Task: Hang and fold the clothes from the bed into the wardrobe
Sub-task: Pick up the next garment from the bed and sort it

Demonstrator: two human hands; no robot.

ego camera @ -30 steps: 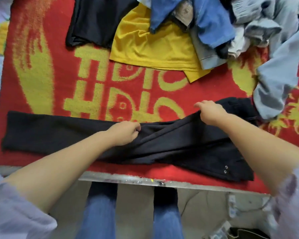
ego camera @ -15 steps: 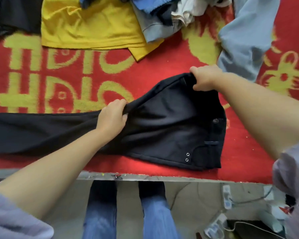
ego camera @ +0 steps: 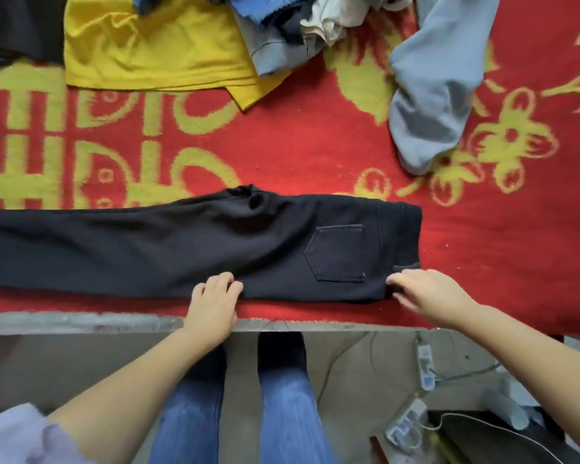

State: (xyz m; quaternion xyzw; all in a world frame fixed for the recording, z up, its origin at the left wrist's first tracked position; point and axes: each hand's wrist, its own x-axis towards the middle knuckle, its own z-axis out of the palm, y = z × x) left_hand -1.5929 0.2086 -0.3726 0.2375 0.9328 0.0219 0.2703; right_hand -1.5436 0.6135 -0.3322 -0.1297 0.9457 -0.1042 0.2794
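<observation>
A pair of black trousers [ego camera: 215, 246] lies flat across the middle of the frame on a red bed cover [ego camera: 298, 155] with yellow patterns. The trousers are folded lengthwise, one leg over the other; the waistband sits at center right with a back pocket [ego camera: 337, 252] facing up, and the legs run off the left edge.

The person's left hand [ego camera: 213, 296] rests at the near edge of the trousers, lower center, fingers curled onto the cloth; whether they pinch the fabric cannot be told. The right hand [ego camera: 429, 293] is at the near waistband corner, lower right of center, fingers bent and touching the fabric, apparently pinching the edge. Both hands seem placed to line up and flatten the near edge, so the next fold would come out even.

Along the top edge lies a heap of clothes still to be sorted: a yellow shirt [ego camera: 148, 48] at upper left, a dark garment [ego camera: 17, 28] beside it, blue and grey pieces in the middle, and a pale blue sweater [ego camera: 436, 82] at upper right. All lie well apart from the trousers, and nothing blocks the fold. The wardrobe is not in view. Below the bed edge are the person's jeans and cables on the floor.
</observation>
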